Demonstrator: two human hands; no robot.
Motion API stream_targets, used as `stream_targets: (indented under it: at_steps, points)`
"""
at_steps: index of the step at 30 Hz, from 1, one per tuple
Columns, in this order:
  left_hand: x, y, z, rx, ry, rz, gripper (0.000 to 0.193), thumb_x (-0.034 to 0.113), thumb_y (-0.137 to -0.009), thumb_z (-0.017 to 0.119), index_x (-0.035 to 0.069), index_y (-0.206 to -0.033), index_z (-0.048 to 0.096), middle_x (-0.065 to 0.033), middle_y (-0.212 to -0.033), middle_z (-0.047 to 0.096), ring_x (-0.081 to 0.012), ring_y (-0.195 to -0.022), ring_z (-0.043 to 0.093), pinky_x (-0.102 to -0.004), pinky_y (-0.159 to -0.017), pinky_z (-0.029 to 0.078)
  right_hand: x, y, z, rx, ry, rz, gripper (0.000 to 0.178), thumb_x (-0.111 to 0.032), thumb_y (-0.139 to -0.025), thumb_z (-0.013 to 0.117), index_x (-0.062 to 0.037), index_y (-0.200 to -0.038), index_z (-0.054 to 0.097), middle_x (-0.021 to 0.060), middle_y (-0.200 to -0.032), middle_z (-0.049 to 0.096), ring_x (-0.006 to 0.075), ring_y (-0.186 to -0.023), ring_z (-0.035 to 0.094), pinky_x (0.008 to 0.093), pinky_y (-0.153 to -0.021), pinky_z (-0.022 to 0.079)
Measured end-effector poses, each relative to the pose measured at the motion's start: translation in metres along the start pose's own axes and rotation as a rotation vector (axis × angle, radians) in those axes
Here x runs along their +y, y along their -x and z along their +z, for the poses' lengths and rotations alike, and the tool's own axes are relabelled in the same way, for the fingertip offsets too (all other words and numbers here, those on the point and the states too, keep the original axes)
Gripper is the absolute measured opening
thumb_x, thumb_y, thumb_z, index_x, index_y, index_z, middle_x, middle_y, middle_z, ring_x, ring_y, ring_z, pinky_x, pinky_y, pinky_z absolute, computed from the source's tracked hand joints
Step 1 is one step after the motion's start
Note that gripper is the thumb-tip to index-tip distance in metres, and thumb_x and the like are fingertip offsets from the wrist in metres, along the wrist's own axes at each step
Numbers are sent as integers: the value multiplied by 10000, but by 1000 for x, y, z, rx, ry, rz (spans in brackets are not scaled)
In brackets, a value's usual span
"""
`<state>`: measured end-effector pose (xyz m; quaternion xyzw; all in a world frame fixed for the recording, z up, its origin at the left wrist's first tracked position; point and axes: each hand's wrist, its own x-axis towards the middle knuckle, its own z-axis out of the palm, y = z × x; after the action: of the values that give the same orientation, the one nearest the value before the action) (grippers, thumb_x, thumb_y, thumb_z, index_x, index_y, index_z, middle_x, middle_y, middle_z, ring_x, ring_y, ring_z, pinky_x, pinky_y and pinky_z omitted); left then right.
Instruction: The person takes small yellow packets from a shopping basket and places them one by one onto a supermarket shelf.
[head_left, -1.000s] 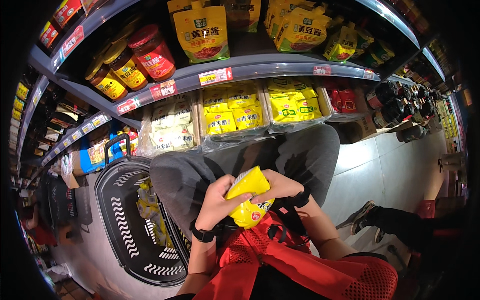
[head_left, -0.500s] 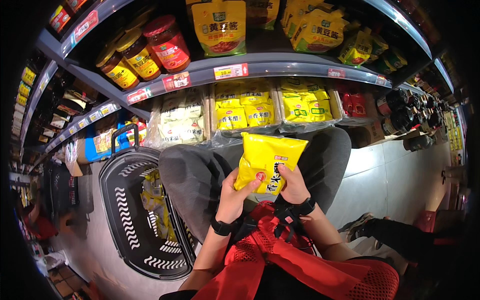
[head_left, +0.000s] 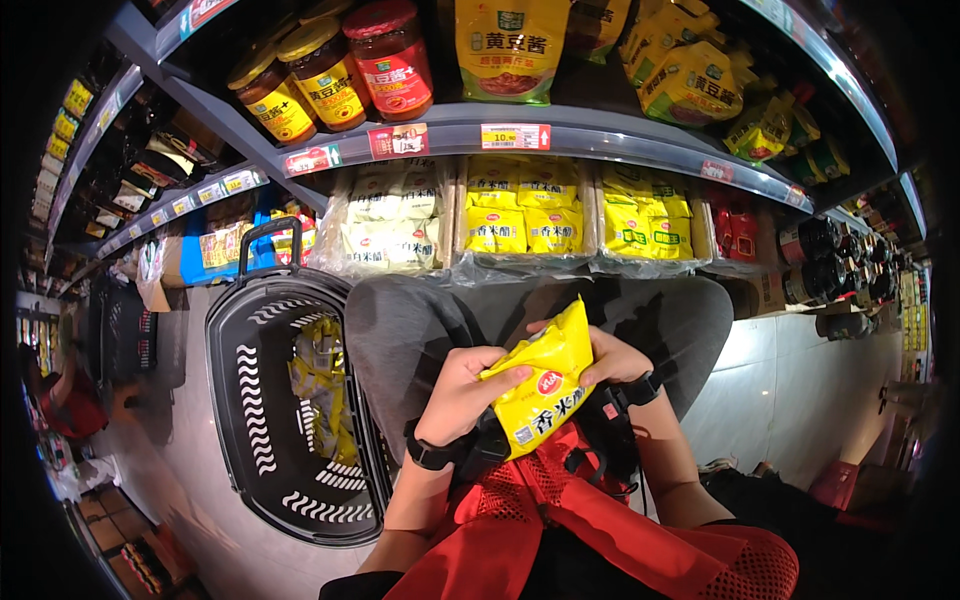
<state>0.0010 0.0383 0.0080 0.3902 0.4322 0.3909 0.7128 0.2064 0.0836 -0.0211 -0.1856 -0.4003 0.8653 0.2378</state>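
A yellow plastic pouch [head_left: 545, 390] with dark lettering and a red round mark is held between both hands, tilted above my lap. My left hand [head_left: 465, 390] grips its left edge, thumb pressed on the front. On its right side, my right hand [head_left: 612, 358] pinches it, with some of those fingers hidden behind the pouch. To the left on the floor stands a black basket [head_left: 255, 340] with slotted walls, and several yellow pouches [head_left: 325, 385] lie in it. Matching yellow pouches [head_left: 525, 230] sit in an open carton just beyond my knees.
Cartons of white pouches [head_left: 390, 225] and yellow-green pouches [head_left: 648, 215] flank that carton on the lowest level. Above runs a shelf edge [head_left: 600, 135] with jars [head_left: 390, 65] and stand-up pouches [head_left: 510, 50]. Dark bottles [head_left: 810, 265] stand at right. Another person in red [head_left: 70, 400] is at far left.
The pouch has come lower, nearer my body, and turned so its top points up and right. Both hands have shifted their hold on it. The whole view has swung slightly left.
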Motion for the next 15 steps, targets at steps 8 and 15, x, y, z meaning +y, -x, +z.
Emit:
stream_targets:
  at_steps: [8,15]
  points:
    - [-2,-24,-20,130,380,99,304,205,-852,418,-43,-1017,476,-89,-866,567,-130,-730,559,-222,-679,438,39,-27,-33,423,-497,97,521,-203,-732,560,-7,-1170,356,138,-1106,490,251,-985,501,363,-842,398]
    - [-26,-44,-23,199,81,231,144,43,-808,445,-2,-935,495,-79,-976,532,-119,-843,521,-231,-761,392,11,-83,-112,730,-601,60,301,-308,-755,556,-109,-978,521,16,-870,607,129,-719,588,252,-466,441]
